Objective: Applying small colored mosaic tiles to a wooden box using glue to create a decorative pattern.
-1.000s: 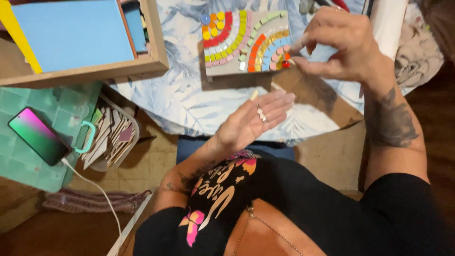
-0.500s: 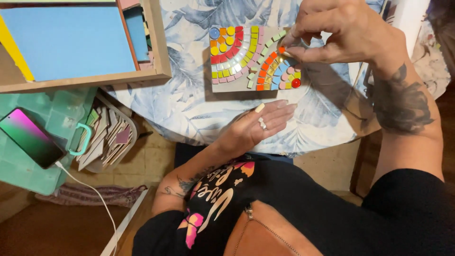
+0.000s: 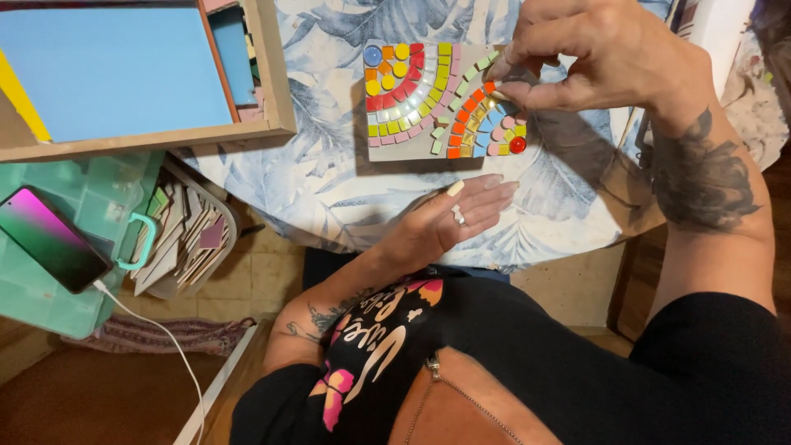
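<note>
The mosaic tile (image 3: 441, 100) now sits lower in view. The right hand (image 3: 606, 53) pinches fingertips together at its right edge. The left hand (image 3: 449, 221) rests open, flat on the tablecloth (image 3: 329, 181) just below, near the table's edge.

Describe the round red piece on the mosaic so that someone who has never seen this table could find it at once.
Start at the table with the leaf-patterned cloth and find the square mosaic board under the right hand. Go to the board's lower right corner: the round red piece sits there. It is a glossy red dome, while its neighbours are flat, mostly square tiles.
</note>
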